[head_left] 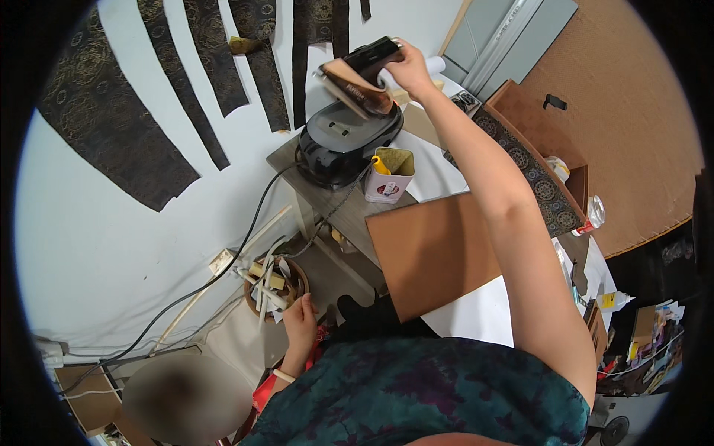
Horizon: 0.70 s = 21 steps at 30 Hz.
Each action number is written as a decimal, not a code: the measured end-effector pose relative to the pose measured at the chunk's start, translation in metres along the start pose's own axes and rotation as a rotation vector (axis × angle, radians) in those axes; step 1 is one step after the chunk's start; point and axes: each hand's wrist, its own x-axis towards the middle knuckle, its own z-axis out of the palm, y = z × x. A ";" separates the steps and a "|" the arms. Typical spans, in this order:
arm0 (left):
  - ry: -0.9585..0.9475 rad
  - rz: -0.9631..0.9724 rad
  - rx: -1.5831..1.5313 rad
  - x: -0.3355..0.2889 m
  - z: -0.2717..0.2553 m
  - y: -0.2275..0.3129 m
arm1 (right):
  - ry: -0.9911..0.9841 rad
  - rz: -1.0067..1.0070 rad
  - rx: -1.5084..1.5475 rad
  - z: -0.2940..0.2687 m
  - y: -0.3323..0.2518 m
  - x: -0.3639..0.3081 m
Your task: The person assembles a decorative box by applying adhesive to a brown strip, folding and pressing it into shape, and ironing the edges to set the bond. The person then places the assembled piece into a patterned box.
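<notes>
My right arm stretches up and away over the table. At its end my right hand point(408, 68) grips a glossy black and tan printed package point(359, 80) by its upper right edge. The package is tilted above a rounded black appliance point(342, 141) with a grey top and a cord. Beside the appliance stands a square pale tin point(389, 186) holding a yellow-handled tool point(380, 165). A brown board point(435, 253) lies below my right forearm. My left hand does not show. The small hand point(300, 321) at lower left appears to belong to a person in red beside me.
Dark patterned strips point(119, 111) hang on the white wall. A basket of scraps point(297, 279) stands on the floor by the table leg, near the black cord point(253, 234). At right are a patterned open box point(539, 160), a jar point(595, 212) and a white bottle point(614, 301).
</notes>
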 end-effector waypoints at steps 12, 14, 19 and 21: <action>-0.117 -0.032 -0.184 0.030 0.039 0.040 | -0.182 -0.482 -0.959 -0.022 0.040 0.000; -0.104 0.034 -0.173 0.036 0.043 0.027 | -0.114 -0.608 -1.059 -0.043 0.043 -0.018; -0.107 0.555 0.250 0.034 0.044 0.019 | -0.242 -0.227 -0.785 -0.114 -0.067 -0.138; -0.216 0.414 0.141 0.024 0.052 0.056 | -0.137 0.008 -0.586 -0.158 -0.080 -0.215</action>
